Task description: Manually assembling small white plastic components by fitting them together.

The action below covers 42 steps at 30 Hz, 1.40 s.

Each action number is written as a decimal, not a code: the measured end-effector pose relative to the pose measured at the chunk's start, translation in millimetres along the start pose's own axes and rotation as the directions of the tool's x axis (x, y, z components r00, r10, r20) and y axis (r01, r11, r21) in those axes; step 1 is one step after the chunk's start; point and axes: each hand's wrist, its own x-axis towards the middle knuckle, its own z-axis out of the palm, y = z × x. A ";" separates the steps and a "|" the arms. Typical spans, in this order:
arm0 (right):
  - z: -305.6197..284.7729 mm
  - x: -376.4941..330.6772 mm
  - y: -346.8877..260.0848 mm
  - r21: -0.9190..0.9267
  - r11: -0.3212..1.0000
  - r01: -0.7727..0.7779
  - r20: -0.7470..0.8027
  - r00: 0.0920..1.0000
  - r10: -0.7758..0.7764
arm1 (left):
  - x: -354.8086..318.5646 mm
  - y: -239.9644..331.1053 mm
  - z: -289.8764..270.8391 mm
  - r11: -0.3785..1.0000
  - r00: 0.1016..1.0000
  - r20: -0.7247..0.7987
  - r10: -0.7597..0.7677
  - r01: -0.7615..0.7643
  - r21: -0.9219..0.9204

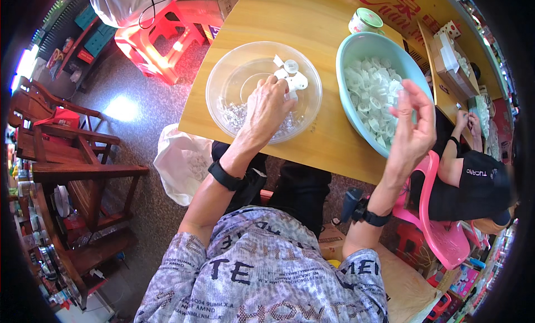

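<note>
A clear round plastic tub (214,72) stands on the wooden table before me. It holds small shiny metal-looking pieces (234,114) and several white round plastic parts (299,80). My left hand (267,105) reaches into the tub, its fingers curled closed beside the white parts. Whatever its fingertips grip is hidden under the hand. To the right, a light teal basin (344,91) contains a heap of small translucent white plastic pieces (370,94). Over the basin's right side is my right hand (415,119), fingers half bent and apart from the thumb, with nothing clearly held.
A small lidded cup (366,21) stands behind the basin. A white sack (181,161) with pale pieces sits below the table's left edge. Red stools (153,44) and a wooden chair (83,172) are at left. At right, another person (462,178) works beside a pink chair (440,239).
</note>
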 end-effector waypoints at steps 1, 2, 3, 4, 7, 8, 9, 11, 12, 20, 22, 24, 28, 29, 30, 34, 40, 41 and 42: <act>5.2 -9.0 -1.1 0.050 0.998 -0.031 0.074 0.997 0.027 | 0.2 1.1 1.1 0.999 0.999 -0.047 0.025 -0.022 0.047; 10.8 -17.6 -1.4 0.099 0.993 -0.066 0.148 0.988 0.050 | 0.0 0.9 2.2 0.999 0.999 -0.045 0.023 -0.021 0.047; 17.1 -25.3 -0.2 0.093 0.994 -0.056 0.217 0.976 0.034 | -0.1 -0.1 2.5 0.999 0.999 -0.049 0.019 -0.017 0.044; 23.5 -31.4 -0.1 0.087 0.995 -0.047 0.281 0.959 0.020 | 0.7 -0.9 2.5 0.999 0.999 -0.051 0.017 -0.015 0.041; 41.9 -40.3 -8.4 0.038 0.998 0.054 0.435 0.898 -0.065 | 2.6 -1.1 -6.0 0.997 0.998 -0.004 -0.062 0.062 -0.044; 47.0 -40.9 -5.9 0.036 0.998 0.049 0.435 0.899 -0.059 | 1.2 -4.7 -9.7 0.997 0.998 0.002 -0.063 0.063 -0.044; 52.4 -42.0 -1.1 0.016 0.998 0.067 0.508 0.859 -0.066 | -0.5 -9.3 -15.4 0.988 0.997 -0.032 -0.067 0.062 -0.141; 63.8 -45.8 11.1 -0.041 0.990 0.136 0.617 0.783 -0.082 | -6.3 -12.1 -35.3 0.973 0.992 -0.042 -0.119 0.108 -0.204; 68.7 -48.2 13.3 -0.040 0.990 0.134 0.618 0.782 -0.080 | -12.1 -15.9 -42.8 0.973 0.992 -0.041 -0.120 0.110 -0.202; 113.5 -60.1 13.1 -0.168 0.933 0.317 0.748 0.658 -0.089 | -56.6 -36.2 -71.9 0.741 0.946 -0.083 -0.315 0.190 -0.644; 127.4 -58.6 10.9 -0.184 0.920 0.345 0.749 0.656 -0.096 | -61.0 -31.3 -74.6 0.612 0.943 -0.050 -0.329 0.173 -0.772; 144.6 -59.6 15.6 -0.195 0.895 0.401 0.787 0.609 -0.101 | -64.0 -30.4 -77.1 0.559 0.947 -0.031 -0.320 0.163 -0.813; 162.4 -64.2 27.6 -0.181 0.889 0.420 0.801 0.587 -0.115 | -66.8 -32.5 -74.7 0.364 0.956 0.026 -0.294 0.137 -0.921; 164.9 -64.5 34.6 -0.179 0.870 0.460 0.793 0.591 -0.149 | -66.3 -31.6 -74.9 0.362 0.955 0.021 -0.297 0.133 -0.922; 166.6 -64.7 35.0 -0.173 0.849 0.499 0.787 0.588 -0.186 | -66.9 -30.5 -76.1 0.301 0.954 0.054 -0.295 0.147 -0.942; 166.6 -66.6 31.9 -0.223 0.824 0.520 0.794 0.588 -0.156 | -66.8 -26.6 -73.5 0.131 0.954 0.120 -0.275 0.161 -0.978; 145.9 -52.1 22.3 -0.027 0.986 0.166 0.761 0.643 -0.087 | -70.8 -27.0 -72.6 0.110 0.949 0.124 -0.290 0.162 -0.981; 140.4 -48.7 16.1 0.043 0.990 -0.131 0.778 0.626 0.049 | -71.9 -27.5 -74.8 0.140 0.946 0.142 -0.293 0.189 -0.972; 134.7 -46.2 12.8 0.100 0.903 -0.417 0.800 0.573 0.176 | -71.8 -26.8 -75.3 0.168 0.943 0.162 -0.291 0.217 -0.961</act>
